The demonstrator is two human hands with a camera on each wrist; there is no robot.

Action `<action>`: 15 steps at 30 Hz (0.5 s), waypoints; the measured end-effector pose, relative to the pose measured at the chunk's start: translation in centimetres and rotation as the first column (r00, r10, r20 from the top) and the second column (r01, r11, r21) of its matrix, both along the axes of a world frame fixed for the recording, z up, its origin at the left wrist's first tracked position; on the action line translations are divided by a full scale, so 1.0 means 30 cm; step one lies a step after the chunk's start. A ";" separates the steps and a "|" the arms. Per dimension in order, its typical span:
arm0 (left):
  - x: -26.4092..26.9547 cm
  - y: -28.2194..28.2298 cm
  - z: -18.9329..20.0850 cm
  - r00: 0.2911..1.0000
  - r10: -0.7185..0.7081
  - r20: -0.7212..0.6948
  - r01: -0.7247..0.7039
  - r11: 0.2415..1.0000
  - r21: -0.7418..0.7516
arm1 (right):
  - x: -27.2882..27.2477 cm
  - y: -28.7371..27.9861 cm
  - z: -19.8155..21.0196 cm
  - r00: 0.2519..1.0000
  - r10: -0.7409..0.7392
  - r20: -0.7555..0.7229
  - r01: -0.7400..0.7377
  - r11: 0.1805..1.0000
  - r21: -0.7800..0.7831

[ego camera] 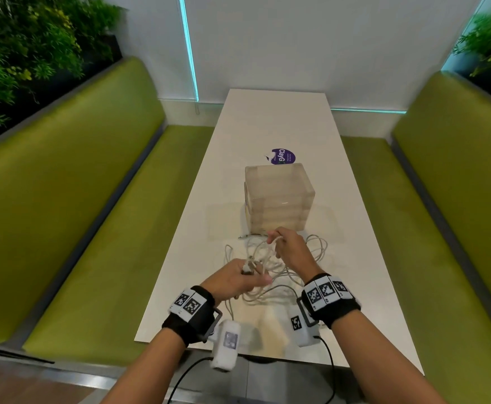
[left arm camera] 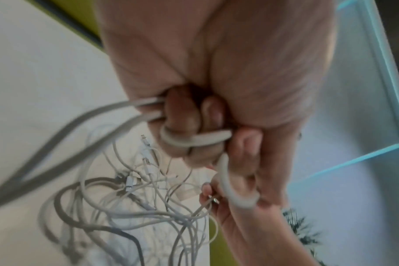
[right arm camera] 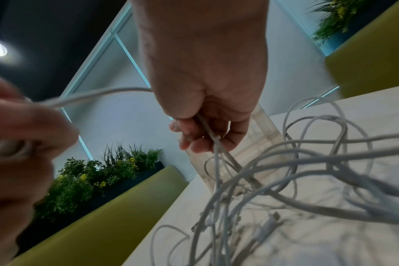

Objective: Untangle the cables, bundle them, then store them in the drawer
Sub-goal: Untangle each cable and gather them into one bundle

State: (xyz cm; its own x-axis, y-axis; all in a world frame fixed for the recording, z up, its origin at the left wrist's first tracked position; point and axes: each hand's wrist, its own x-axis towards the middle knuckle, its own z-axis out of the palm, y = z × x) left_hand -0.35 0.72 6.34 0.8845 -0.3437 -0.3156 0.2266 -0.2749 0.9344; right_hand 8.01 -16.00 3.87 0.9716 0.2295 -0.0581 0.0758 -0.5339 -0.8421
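Two bare hands at work on one tangle of thin white cables (ego camera: 270, 272). Left hand (ego camera: 237, 279) with fingers (left arm camera: 182, 111) curled tight round a thicker white cord looped about them, seen plainly in the left wrist view. Right hand (ego camera: 292, 247) raised slightly higher, thumb and fingertips (right arm camera: 189, 136) pinching a single white strand that runs taut across to the left hand (right arm camera: 23, 136). Below both, remaining cable loops and plug ends heaped loose on the long white table (ego camera: 363, 275), just in front of the translucent plastic drawer box (ego camera: 279, 196), all drawers closed. Beyond the box, a purple round sticker (ego camera: 282, 156) on the tabletop. Either side, green padded benches (ego camera: 72, 199); behind those, leafy green planters (ego camera: 20, 53).
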 end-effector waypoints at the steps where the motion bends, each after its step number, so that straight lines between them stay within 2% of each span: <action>1: 0.002 0.005 0.001 0.994 0.113 0.006 -0.112 0.992 -0.055 | -0.002 -0.006 0.001 1.000 0.004 -0.005 -0.004 1.000 -0.020; 4: 0.021 0.013 -0.011 0.917 0.399 0.000 -0.392 0.899 -0.196 | -0.032 -0.009 0.011 0.995 0.096 0.039 -0.091 0.989 -0.119; 6: 0.032 0.009 -0.013 0.867 0.498 -0.024 -0.490 0.843 -0.224 | -0.052 0.007 0.022 0.982 0.180 0.061 -0.170 0.975 -0.144; 12: 0.043 -0.026 -0.004 0.869 0.495 -0.023 -0.486 0.844 -0.227 | -0.068 0.087 -0.007 0.916 0.400 0.006 -0.368 0.848 -0.380; 15: 0.036 -0.047 0.031 0.874 0.486 0.017 -0.466 0.846 -0.257 | -0.093 0.104 0.012 0.896 0.443 0.028 -0.408 0.846 -0.343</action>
